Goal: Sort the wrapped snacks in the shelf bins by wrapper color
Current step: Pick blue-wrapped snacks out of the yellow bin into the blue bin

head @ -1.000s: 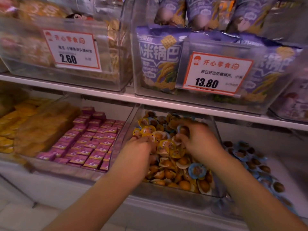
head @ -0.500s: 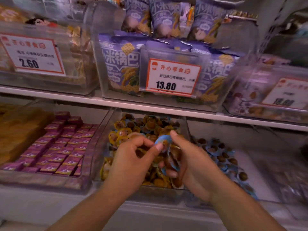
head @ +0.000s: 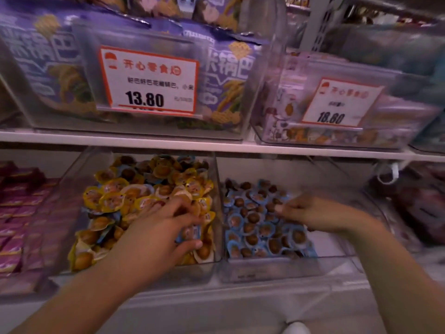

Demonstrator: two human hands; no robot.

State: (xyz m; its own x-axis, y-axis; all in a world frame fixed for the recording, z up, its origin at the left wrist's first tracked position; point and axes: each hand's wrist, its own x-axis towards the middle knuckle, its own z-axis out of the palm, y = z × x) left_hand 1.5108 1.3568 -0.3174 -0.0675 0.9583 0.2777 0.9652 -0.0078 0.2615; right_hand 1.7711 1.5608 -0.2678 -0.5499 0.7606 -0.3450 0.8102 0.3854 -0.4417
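- store shelf (head: 168, 144), two tiers; upper bins hold purple bags behind price tags, blurred at the right edge.
- lower tier: yellow bin (head: 212, 239) in the middle, piled with yellow snacks (head: 113, 198) and some blue-wrapped strays mixed in; blue bin (head: 269, 271) just right of it holds blue snacks (head: 252, 227) in a thinner layer.
- pink packs (head: 16, 213) in the bin to the left, not involved.
- left hand (head: 156, 232) down in the yellow bin near its right wall, fingers curled over the pile; a blue stray (head: 192, 233) sits under the fingertips. grip looks half closed; cannot tell if it actually has the stray.
- right hand (head: 310, 213) over the blue bin, thumb and forefinger pinched together at the tip; whether a wrapper is between them is too blurred to tell.
- step, as i judge it: pull blue strays out of yellow, drop them in blue.
- to do it well: pinch the stray by its wrapper edge, lift straight up so yellow ones don't ride along, clear the shared wall before letting go.
- risk: loose pile shifts, strays get buried.
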